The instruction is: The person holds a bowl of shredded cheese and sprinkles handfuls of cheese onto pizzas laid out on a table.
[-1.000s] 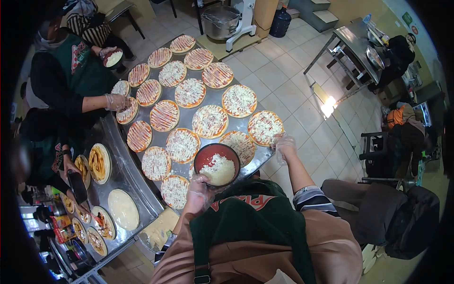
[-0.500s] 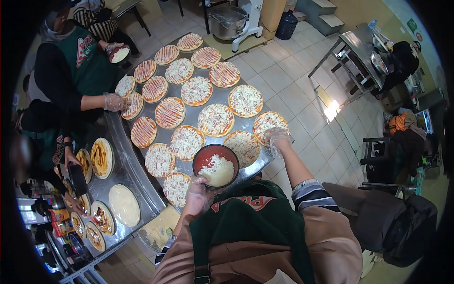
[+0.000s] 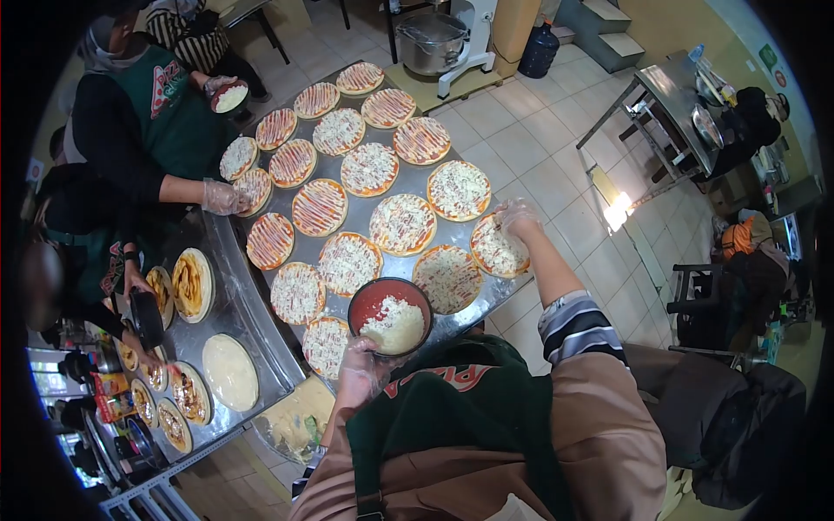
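Observation:
My gloved left hand (image 3: pixel 360 368) grips the rim of a red bowl (image 3: pixel 369 300) with a dark edge, which holds shredded white cheese (image 3: pixel 395 326). At the table's right corner, my gloved right hand (image 3: pixel 519 215) is over the upper edge of a cheese-covered pizza (image 3: pixel 499 247); its fingertips are too blurred to make out. Another cheese-topped pizza (image 3: pixel 446 279) lies between the bowl and that one. Several more pizzas cover the metal table, some with cheese and some, like the striped pizza (image 3: pixel 320 207), with sauce lines only.
Across the table a co-worker's gloved hand (image 3: pixel 225 198) touches a pizza; their other hand holds a cheese bowl (image 3: pixel 229 98). At left, another co-worker holds a dark container (image 3: pixel 146 319) over a lower counter with plain dough (image 3: pixel 230 372). A mixer (image 3: pixel 432 43) stands behind.
My right hand has moved from the near right edge of the corner pizza over it to its upper edge. The bowl in my left hand has shifted slightly left and down.

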Action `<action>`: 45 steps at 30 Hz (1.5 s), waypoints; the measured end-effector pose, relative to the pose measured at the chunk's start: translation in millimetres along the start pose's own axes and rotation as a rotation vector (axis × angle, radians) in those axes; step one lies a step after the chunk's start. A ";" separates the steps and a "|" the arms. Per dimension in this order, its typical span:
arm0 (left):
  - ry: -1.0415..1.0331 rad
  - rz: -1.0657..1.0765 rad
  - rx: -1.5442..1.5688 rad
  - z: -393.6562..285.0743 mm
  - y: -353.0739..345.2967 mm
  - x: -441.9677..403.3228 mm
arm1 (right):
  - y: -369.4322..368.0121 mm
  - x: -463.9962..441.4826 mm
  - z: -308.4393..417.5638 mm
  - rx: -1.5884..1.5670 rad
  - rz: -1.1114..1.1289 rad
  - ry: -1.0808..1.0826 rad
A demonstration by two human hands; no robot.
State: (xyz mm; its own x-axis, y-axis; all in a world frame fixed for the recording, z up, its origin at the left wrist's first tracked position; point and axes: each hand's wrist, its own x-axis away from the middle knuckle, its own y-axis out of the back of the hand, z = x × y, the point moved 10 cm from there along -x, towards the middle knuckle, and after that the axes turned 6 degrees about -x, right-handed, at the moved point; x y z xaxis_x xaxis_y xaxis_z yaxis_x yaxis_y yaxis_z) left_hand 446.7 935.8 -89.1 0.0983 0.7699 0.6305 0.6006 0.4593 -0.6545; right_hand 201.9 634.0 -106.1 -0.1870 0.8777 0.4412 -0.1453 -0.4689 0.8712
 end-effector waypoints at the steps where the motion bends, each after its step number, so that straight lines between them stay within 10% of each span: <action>1: -0.003 -0.002 -0.001 1.3 -0.2 0.9 | -7.1 -11.9 -8.6 -0.001 0.001 0.003; 3: -0.044 -0.073 0.024 0.6 5.3 2.6 | -22.3 -31.9 -2.1 0.253 -0.102 0.254; 19: 0.055 -0.117 0.088 9.0 -5.8 -0.7 | -5.4 19.7 -86.8 -0.009 -0.152 0.031; 22: -0.006 -0.177 -0.017 3.1 -8.2 -3.2 | -0.2 46.2 -80.6 -0.422 -0.185 0.000; 24: -0.072 -0.078 -0.006 -1.7 -21.7 -8.2 | 5.2 79.2 -44.1 -1.246 -0.046 -0.144; 29: -0.094 -0.146 -0.050 1.1 -30.7 -13.9 | 18.6 119.4 76.0 -1.177 -0.038 0.215; 31: -0.114 -0.147 -0.093 -5.5 -52.2 -3.9 | 33.1 163.9 149.7 -0.388 0.012 0.578; 34: -0.129 -0.126 -0.119 -9.1 -61.8 2.1 | 17.1 187.4 177.0 -0.327 0.028 0.676; 39: -0.214 -0.009 -0.147 -8.0 -37.3 3.7 | 48.0 185.6 136.8 -0.366 -0.368 0.411; 45: -0.221 0.250 -0.279 -11.1 -94.0 30.9 | -21.0 187.6 89.8 -0.637 -0.009 0.167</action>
State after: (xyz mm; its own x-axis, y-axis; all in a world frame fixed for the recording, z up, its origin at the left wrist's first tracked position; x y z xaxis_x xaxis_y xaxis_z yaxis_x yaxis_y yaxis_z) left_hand 402.1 911.5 -3.5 0.1141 0.9325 0.3425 0.7745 0.1324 -0.6186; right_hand 257.1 817.4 -22.3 -0.3239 0.8788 0.3504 -0.6848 -0.4733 0.5541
